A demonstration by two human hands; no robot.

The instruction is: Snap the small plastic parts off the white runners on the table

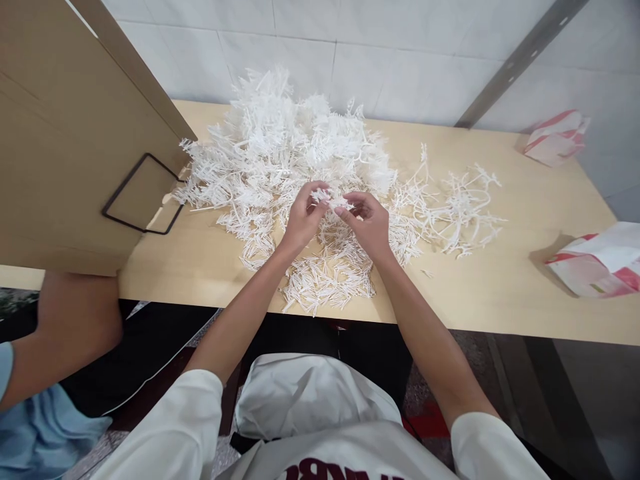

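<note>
Both my hands are closed on a small white branched plastic piece, held just above the table. My left hand pinches its left end between thumb and fingers. On the other end, my right hand grips with thumb and index finger, its other fingers curled. Behind my hands rises a large heap of white branched plastic pieces. Short loose white sticks lie spread below my hands, close to the table's front edge. To the right rests a looser tangle of bare white branches.
A tall brown cardboard panel stands at the left, beside a black wire frame. Two red-and-white paper bags, one at the back and one nearer, sit on the table at right. Another person's arm is at left.
</note>
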